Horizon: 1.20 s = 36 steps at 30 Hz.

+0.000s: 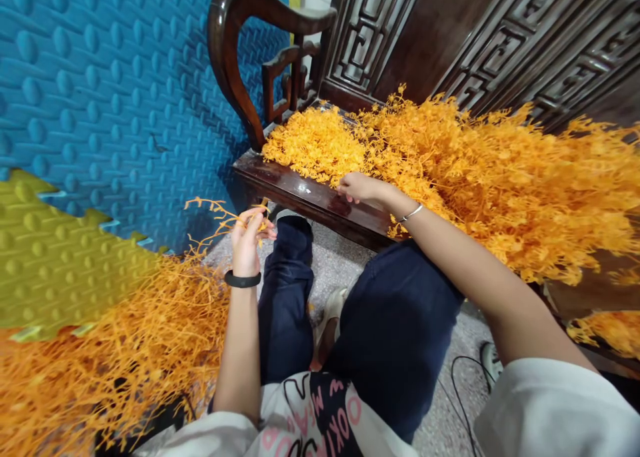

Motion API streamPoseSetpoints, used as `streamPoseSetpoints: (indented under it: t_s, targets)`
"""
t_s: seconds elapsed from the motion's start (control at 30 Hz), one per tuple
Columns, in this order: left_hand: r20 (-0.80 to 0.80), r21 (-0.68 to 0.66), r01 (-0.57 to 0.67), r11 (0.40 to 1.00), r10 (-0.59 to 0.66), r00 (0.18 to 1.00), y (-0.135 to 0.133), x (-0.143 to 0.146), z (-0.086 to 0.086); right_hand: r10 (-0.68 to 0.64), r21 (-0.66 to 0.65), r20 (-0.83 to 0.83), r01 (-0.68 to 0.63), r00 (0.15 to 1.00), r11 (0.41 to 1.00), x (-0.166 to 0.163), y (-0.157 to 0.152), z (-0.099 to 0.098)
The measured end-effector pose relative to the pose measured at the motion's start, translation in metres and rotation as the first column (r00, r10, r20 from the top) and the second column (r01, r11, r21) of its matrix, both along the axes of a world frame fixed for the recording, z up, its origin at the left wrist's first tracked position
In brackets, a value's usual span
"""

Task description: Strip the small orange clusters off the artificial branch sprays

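My left hand [249, 238] is closed around a thin orange artificial flower branch [216, 211], whose mostly bare twigs stick out to the left. Over the front edge of the dark wooden bench [295, 187], my right hand [361, 188] has its fingers curled together. Whatever they hold, if anything, is hidden. Just beyond that hand lies a heap of loose orange artificial flower heads [320, 143]. A large bunch of orange artificial flower branches [500, 170], full of blossoms, covers the seat to the right of the heap.
Many stripped orange stems [165, 323] are piled at my left. Blue foam matting [110, 97] and a yellow foam piece [65, 257] stand on that side. The bench's curved armrest [225, 50] rises at its left end. A black cable [460, 390] lies on the floor at right.
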State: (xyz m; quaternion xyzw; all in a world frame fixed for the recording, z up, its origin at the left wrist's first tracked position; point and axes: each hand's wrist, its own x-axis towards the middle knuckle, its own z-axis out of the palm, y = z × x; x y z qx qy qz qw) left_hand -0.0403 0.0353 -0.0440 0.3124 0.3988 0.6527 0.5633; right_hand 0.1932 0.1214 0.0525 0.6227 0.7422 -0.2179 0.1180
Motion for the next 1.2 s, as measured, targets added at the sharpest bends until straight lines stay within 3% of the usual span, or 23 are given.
streamPoseSetpoints:
  t_s: [0.2,0.37,0.47,0.6,0.77,1.03,1.2]
  targets:
    - [-0.081,0.038,0.119,0.992,-0.116,0.990,-0.005,-0.005,0.005,-0.059,0.064,0.152,0.050,0.987,0.997,0.000,0.005,0.005]
    - [-0.124,0.053,0.205,0.977,-0.197,0.973,-0.010,0.001,0.011,-0.151,0.290,0.276,0.068,0.949,0.955,-0.003,0.005,0.010]
    - [-0.124,0.053,0.240,0.969,-0.232,0.965,-0.012,0.004,0.015,-0.119,0.338,0.193,0.047,0.974,0.940,-0.011,0.002,0.011]
    - [-0.140,0.057,0.258,0.964,-0.248,0.959,-0.016,0.008,0.019,0.044,0.256,-0.024,-0.037,0.999,0.966,-0.031,-0.009,0.009]
    - [-0.234,0.102,0.294,0.950,-0.264,0.936,-0.023,0.014,0.027,0.188,0.291,-0.061,-0.162,0.980,0.943,-0.056,-0.026,0.007]
    - [-0.327,0.104,0.440,0.892,-0.387,0.862,-0.037,0.034,0.036,0.248,0.277,-0.121,-0.207,0.961,0.938,-0.059,-0.026,0.008]
    - [-0.345,0.098,0.474,0.875,-0.417,0.841,-0.038,0.046,0.030,0.186,0.145,-0.324,-0.146,0.927,0.979,-0.054,-0.025,0.009]
